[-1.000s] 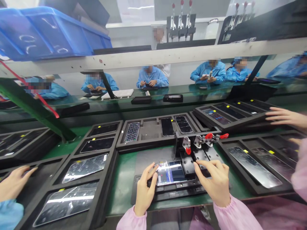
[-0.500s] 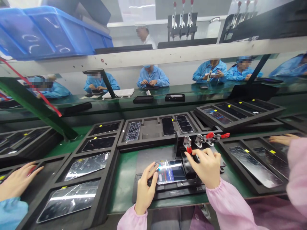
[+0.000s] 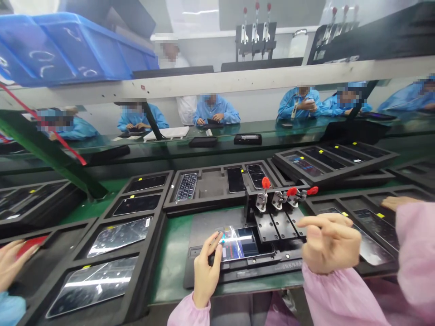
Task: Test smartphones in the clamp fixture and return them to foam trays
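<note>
A smartphone (image 3: pixel 243 244) lies in a black fixture (image 3: pixel 272 262) on the green bench, its glossy surface glaring. My left hand (image 3: pixel 205 271) grips the phone's left end between thumb and fingers. My right hand (image 3: pixel 329 242) hangs just right of the phone, over the fixture's edge, with its fingertips pinched together. Nothing shows between those fingers. Behind the phone stand several toggle clamps (image 3: pixel 278 197) with red handles. A black foam tray (image 3: pixel 360 235) of glass-fronted phones lies beyond my right hand, partly hidden by it.
Black foam trays (image 3: pixel 115 253) of phones and panels flank the fixture. A co-worker's hand (image 3: pixel 401 202) in a pink sleeve reaches in at right, and a blue-sleeved hand (image 3: pixel 12 265) holds something red at left. Blue-smocked workers sit across the line beneath a blue crate (image 3: pixel 68 45).
My right hand has lifted off the fixture and moved right, pinching its fingers. One clamp's red handle now stands up and back. My left hand stays at the phone.
</note>
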The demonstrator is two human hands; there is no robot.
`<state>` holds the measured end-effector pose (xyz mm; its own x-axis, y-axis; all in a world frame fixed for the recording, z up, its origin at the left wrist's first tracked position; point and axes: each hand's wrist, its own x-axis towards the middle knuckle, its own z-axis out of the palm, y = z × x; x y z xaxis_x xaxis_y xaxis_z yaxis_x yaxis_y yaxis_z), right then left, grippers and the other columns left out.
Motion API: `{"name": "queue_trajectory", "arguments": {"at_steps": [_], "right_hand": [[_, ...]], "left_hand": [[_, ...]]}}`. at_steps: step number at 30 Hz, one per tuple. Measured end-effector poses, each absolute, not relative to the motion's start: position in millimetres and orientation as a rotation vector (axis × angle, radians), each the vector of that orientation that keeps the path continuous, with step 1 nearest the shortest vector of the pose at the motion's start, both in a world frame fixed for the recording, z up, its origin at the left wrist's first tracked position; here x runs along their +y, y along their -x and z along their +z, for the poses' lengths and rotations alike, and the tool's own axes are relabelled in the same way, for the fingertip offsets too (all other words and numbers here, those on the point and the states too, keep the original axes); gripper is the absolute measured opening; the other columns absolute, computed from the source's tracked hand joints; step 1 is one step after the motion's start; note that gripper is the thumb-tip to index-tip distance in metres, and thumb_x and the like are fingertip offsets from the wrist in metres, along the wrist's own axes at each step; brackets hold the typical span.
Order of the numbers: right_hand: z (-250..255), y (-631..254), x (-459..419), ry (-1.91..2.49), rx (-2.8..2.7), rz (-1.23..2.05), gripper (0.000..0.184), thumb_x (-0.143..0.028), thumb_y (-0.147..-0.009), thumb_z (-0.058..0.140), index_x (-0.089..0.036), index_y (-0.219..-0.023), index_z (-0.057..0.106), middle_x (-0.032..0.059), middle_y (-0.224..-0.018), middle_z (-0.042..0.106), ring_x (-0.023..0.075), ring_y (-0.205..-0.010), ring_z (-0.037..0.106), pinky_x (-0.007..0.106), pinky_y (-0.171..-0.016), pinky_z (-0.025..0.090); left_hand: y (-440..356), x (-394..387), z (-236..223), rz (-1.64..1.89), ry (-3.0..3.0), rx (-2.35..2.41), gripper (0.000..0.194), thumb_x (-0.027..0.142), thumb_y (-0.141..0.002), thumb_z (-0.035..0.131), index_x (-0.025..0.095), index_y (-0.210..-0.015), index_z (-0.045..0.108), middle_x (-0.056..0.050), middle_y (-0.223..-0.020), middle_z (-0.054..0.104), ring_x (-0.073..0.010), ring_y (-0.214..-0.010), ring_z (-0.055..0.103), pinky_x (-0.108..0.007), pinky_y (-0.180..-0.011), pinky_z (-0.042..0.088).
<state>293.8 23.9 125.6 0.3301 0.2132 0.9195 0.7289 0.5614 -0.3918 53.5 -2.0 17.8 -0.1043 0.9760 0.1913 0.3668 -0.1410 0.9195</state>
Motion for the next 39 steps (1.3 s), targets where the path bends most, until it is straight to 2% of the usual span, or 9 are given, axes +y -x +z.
{"name": "queue_trajectory", "arguments": {"at_steps": [5, 12, 19, 28, 31, 33, 35, 37, 39], "right_hand": [[133.8, -305.6, 20.2, 1.09, -1.1, -0.432, 0.023, -0.025, -0.075, 0.056, -0.019, -0.057, 0.044, -0.0034, -0.05, 0.056, 0.0105, -0.05, 0.051, 0.035, -0.069, 0.04], [127.5, -304.5, 19.1, 1.128, -1.156, -0.437, 0.02, -0.022, -0.076, 0.058, -0.019, -0.058, 0.05, -0.003, -0.054, 0.057, 0.01, -0.054, 0.051, 0.034, -0.072, 0.04], [84.6, -326.8, -8.5, 1.131, -1.157, -0.338, 0.015, -0.015, -0.073, 0.059, -0.018, -0.059, 0.055, -0.0018, -0.057, 0.053, 0.0092, -0.053, 0.048, 0.025, -0.05, 0.038], [31.2, -353.5, -36.1, 1.443, -1.273, -0.271, 0.017, -0.018, -0.077, 0.059, -0.017, -0.061, 0.053, -0.0018, -0.06, 0.053, 0.0088, -0.056, 0.051, 0.024, -0.058, 0.041], [50.8, -346.7, -26.5, 1.341, -1.337, -0.316, 0.01, -0.013, -0.076, 0.058, -0.018, -0.067, 0.056, -0.0014, -0.063, 0.057, 0.0103, -0.06, 0.054, 0.025, -0.06, 0.044], [80.4, -339.0, -7.2, 1.224, -1.438, -0.363, 0.009, -0.011, -0.076, 0.057, -0.019, -0.08, 0.059, 0.0005, -0.073, 0.062, 0.0131, -0.071, 0.059, 0.028, -0.067, 0.048], [113.8, -330.6, 19.5, 1.166, -1.601, -0.378, 0.027, -0.015, -0.079, 0.054, -0.019, -0.106, 0.057, 0.0059, -0.1, 0.063, 0.0175, -0.094, 0.059, 0.033, -0.083, 0.049], [139.8, -324.4, 45.2, 1.224, -1.714, -0.357, 0.039, -0.021, -0.083, 0.049, -0.016, -0.122, 0.048, 0.0109, -0.121, 0.054, 0.0206, -0.111, 0.052, 0.038, -0.094, 0.045], [150.1, -321.7, 59.6, 1.241, -1.797, -0.328, 0.034, -0.024, -0.086, 0.046, -0.015, -0.118, 0.05, 0.0095, -0.112, 0.06, 0.0178, -0.102, 0.057, 0.035, -0.089, 0.048]], "left_hand": [[-62.4, -3.5, 22.8, 1.234, -1.535, 1.539, 0.031, 0.032, -0.087, 0.047, 0.024, -0.117, 0.047, -0.004, -0.116, 0.065, -0.0204, -0.115, 0.054, -0.04, -0.101, 0.04], [-74.5, -2.6, 26.3, 1.259, -1.529, 1.551, 0.029, 0.033, -0.086, 0.048, 0.023, -0.113, 0.05, -0.005, -0.113, 0.066, -0.0212, -0.112, 0.057, -0.04, -0.097, 0.043], [-95.5, 1.3, 23.6, 1.228, -1.548, 1.414, 0.028, 0.032, -0.086, 0.047, 0.024, -0.113, 0.05, -0.005, -0.114, 0.066, -0.0199, -0.114, 0.055, -0.04, -0.1, 0.041], [-95.6, 4.6, 20.6, 1.217, -1.54, 1.45, 0.029, 0.034, -0.086, 0.048, 0.022, -0.113, 0.05, -0.006, -0.115, 0.065, -0.0216, -0.115, 0.054, -0.041, -0.101, 0.039], [-94.1, 4.3, 21.9, 1.212, -1.562, 1.468, 0.029, 0.034, -0.086, 0.048, 0.023, -0.113, 0.049, -0.006, -0.115, 0.065, -0.0217, -0.115, 0.054, -0.042, -0.101, 0.039], [-93.6, 4.1, 23.1, 1.227, -1.579, 1.468, 0.03, 0.033, -0.086, 0.049, 0.022, -0.113, 0.049, -0.007, -0.114, 0.066, -0.022, -0.113, 0.056, -0.041, -0.1, 0.04], [-93.3, 3.7, 24.1, 1.25, -1.602, 1.472, 0.03, 0.033, -0.085, 0.05, 0.022, -0.112, 0.05, -0.007, -0.11, 0.067, -0.0223, -0.11, 0.058, -0.041, -0.097, 0.043], [-93.0, 3.2, 24.7, 1.266, -1.626, 1.495, 0.03, 0.034, -0.085, 0.05, 0.021, -0.112, 0.051, -0.006, -0.105, 0.069, -0.0225, -0.107, 0.06, -0.04, -0.095, 0.045], [-92.5, 3.0, 25.0, 1.286, -1.649, 1.536, 0.031, 0.034, -0.084, 0.051, 0.021, -0.112, 0.05, -0.006, -0.101, 0.071, -0.023, -0.103, 0.062, -0.041, -0.093, 0.045]]}}
